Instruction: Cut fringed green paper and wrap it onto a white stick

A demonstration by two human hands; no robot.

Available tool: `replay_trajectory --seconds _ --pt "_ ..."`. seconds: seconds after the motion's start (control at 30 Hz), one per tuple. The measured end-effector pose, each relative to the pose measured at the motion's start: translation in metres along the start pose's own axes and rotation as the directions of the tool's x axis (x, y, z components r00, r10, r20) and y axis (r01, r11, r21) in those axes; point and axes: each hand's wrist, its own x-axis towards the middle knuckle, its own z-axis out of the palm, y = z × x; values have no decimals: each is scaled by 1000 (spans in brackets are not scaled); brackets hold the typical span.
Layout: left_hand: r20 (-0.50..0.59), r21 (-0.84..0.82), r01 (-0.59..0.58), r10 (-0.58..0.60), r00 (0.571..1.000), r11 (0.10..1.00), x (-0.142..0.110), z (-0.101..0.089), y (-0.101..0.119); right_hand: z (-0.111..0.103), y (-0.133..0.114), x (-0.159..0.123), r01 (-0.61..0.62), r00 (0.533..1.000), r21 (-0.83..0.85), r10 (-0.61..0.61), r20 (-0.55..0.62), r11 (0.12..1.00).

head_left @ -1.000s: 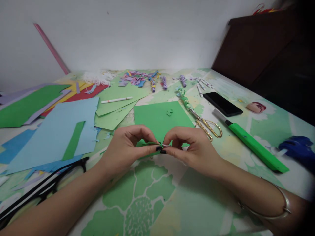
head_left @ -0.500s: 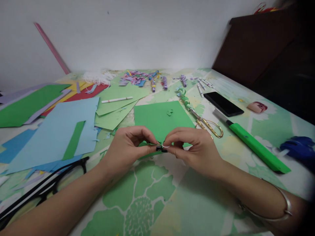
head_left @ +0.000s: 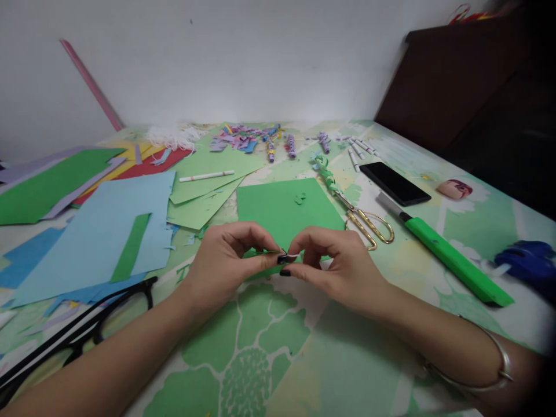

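Low over a green paper sheet (head_left: 278,202), my two hands meet fingertip to fingertip. My left hand (head_left: 234,255) is closed, pinching a thin piece of green paper (head_left: 266,252) seen edge-on. A short white string (head_left: 293,255) sticks out from that pinch toward the right. My right hand (head_left: 334,260) has its index fingertip against or just behind the string, with its thumb apart below. The exact contact is too small to tell. A small green paper cut-out (head_left: 300,198) lies on the sheet, and gold-handled scissors (head_left: 365,223) rest at its right edge.
A green utility knife (head_left: 452,255) with its blade out and a black phone (head_left: 395,183) lie on the right. Leftward are coloured papers (head_left: 108,220), a marker (head_left: 206,176) and black-framed glasses (head_left: 108,318). Rolled paper pieces (head_left: 291,146) and white string (head_left: 174,136) sit at the back.
My right thumb has parted from the index finger and moved slightly left and down. The white string, a curved bit at the right fingertips before, now lies straighter. My left hand stays put.
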Motion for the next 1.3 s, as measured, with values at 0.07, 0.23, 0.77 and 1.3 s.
replay_trajectory --seconds 0.07,0.23,0.77,1.3 --pt "3 3 6 -6 1000 1000 0 0 0 0 0 0 -24 1000 13 23 6 1000" --pt "7 -1 3 -3 1000 1000 -1 2 1 0 0 1 -59 998 9 59 -17 998" --pt "29 -65 104 -102 994 992 0 3 1 1 1 -3 128 987 -70 -134 -91 989" --pt "280 -251 245 -172 945 936 6 -5 -3 -4 -3 -1 356 929 -128 -366 -58 926"
